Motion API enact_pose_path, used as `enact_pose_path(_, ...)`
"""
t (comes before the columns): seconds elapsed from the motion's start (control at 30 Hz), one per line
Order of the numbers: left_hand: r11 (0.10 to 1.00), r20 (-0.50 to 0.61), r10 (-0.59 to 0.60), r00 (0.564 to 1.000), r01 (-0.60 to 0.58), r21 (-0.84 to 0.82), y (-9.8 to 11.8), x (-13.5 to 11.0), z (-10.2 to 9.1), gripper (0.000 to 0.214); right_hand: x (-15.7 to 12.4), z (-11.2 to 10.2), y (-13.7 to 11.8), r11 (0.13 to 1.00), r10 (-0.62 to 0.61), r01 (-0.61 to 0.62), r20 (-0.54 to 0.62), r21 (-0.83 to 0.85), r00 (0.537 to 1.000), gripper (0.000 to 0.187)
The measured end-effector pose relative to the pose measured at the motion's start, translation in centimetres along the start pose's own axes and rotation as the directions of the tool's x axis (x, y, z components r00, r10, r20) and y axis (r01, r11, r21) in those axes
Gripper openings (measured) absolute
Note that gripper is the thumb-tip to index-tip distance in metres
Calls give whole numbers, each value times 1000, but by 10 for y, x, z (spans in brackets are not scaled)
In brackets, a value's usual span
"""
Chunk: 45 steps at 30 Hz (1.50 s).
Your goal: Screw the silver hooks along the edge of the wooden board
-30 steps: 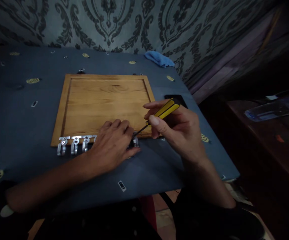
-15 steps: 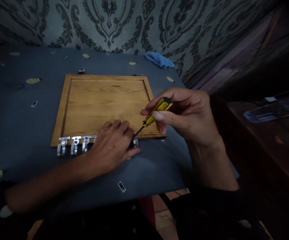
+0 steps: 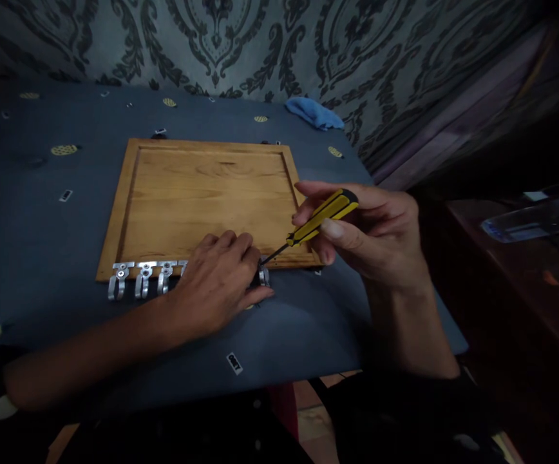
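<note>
A wooden board point(image 3: 207, 193) with a raised frame lies flat on the table. Along its near edge runs a metal hook rail point(image 3: 146, 272) with several silver hooks hanging over the side. My left hand point(image 3: 216, 280) lies across the rail, fingers curled on the board's edge and thumb below; it covers the middle hooks. Between the thumb and fingers of my right hand point(image 3: 380, 235) is a yellow and black screwdriver point(image 3: 322, 218). It slants down to the left, its tip at the rail's right end beside my left fingers. Whether the tip sits in a screw cannot be made out.
The table point(image 3: 42, 232) has a dark blue patterned cover. A blue cloth point(image 3: 314, 113) lies at the back right, near the patterned wall covering point(image 3: 221, 45). To the right, a clear plastic item point(image 3: 525, 222) rests on a dark brown surface point(image 3: 496, 270).
My right hand has shifted right and slightly down, tilting the screwdriver flatter while its tip stays by the rail's end. My left hand holds its place. The view has shifted slightly.
</note>
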<state>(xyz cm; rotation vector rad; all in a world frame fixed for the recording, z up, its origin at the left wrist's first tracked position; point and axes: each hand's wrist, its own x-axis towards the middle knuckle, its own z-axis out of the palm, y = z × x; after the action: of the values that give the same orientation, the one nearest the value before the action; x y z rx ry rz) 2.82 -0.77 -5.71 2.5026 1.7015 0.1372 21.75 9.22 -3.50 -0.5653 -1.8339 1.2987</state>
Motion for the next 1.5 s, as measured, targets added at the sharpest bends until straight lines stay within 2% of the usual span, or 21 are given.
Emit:
enact_pose_path(0.17,1000,-9,9,1000,-9,-2,-1,0,1,47,-1,3,2,998,-61,61,-67,6,996,21)
enact_pose_path(0.33,1000,11,0,1000,0,1,0,1,0,48,-1,11,6,995,-98,101,-131,14,986,25)
enact_pose_path(0.43,1000,30,-6,1000,6,-2,1,2,-1,47,-1,12,7,992,-94,102,-104,78,990,23)
enact_pose_path(0.57,1000,21,-1,1000,1,0,0,1,0,46,-2,7,3,992,-19,19,-6,128,1000,20)
enact_pose_path(0.67,1000,-10,11,1000,-11,4,-2,1,2,45,-3,2,3,989,18,-26,59,144,998,26)
enact_pose_path(0.77,1000,-17,10,1000,-10,5,-1,0,3,45,-4,-1,5,989,20,-30,68,143,997,29)
enact_pose_path(0.97,1000,2,6,1000,-6,5,0,0,1,47,-2,8,7,995,-62,66,-47,81,997,19)
enact_pose_path(1.1,1000,-15,16,1000,-16,7,-1,0,2,47,0,17,8,990,-140,142,-153,2,978,28)
enact_pose_path(1.27,1000,-51,24,998,-24,12,-2,-1,5,47,0,25,9,987,-161,156,-210,-39,964,30)
enact_pose_path(1.4,1000,-53,22,998,-20,20,-1,0,4,46,-3,29,12,971,-231,203,-281,-127,931,29)
enact_pose_path(1.5,1000,-27,13,1000,-12,15,-1,0,2,46,-6,29,13,968,-249,217,-359,-126,900,27)
